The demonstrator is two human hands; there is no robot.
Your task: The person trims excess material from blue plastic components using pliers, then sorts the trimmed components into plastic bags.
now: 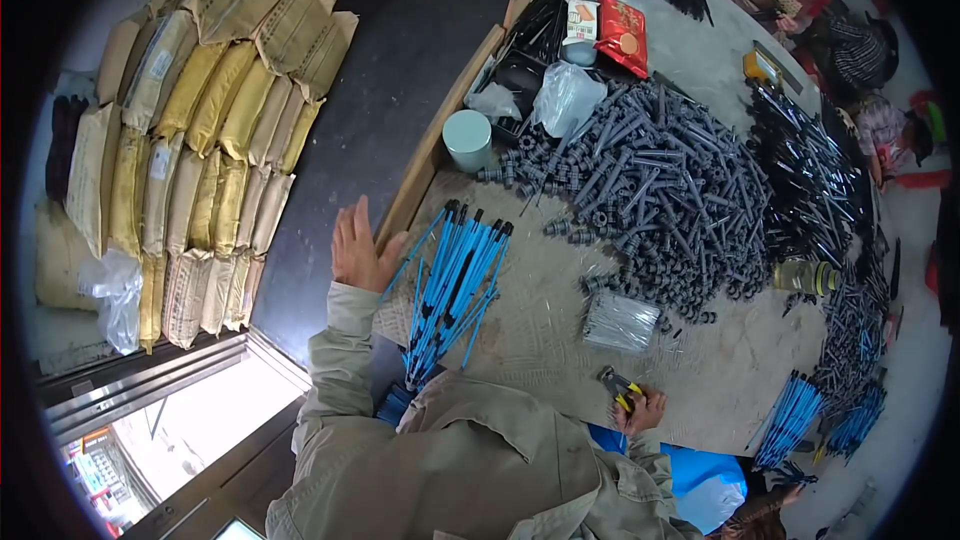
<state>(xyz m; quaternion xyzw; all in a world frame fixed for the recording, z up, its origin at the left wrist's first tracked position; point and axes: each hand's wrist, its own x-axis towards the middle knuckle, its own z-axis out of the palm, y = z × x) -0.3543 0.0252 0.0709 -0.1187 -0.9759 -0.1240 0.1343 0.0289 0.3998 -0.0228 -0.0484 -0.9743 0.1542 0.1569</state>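
Note:
My left hand [362, 245] is open, palm down with the fingers spread, at the table's wooden edge. Just right of it lies a bundle of blue rods with black tips [455, 280], which runs down toward my jacket. At the table's near edge my right hand [643, 412] is closed around cutting pliers [622, 387] with yellow and black handles, the jaws pointing up and left. Beyond the pliers sits a clear plastic pack of thin pale pieces [620, 322]. A large heap of dark grey ribbed plastic parts [665, 185] spreads across the middle of the table.
A pale green canister [468, 140], a clear plastic bag [568, 98] and a red packet [622, 35] stand past the heap's left side. Black rods [805, 160] and more blue rods [790, 420] lie right. Stacked brown sacks [205, 140] fill the far left. Other people sit at upper right.

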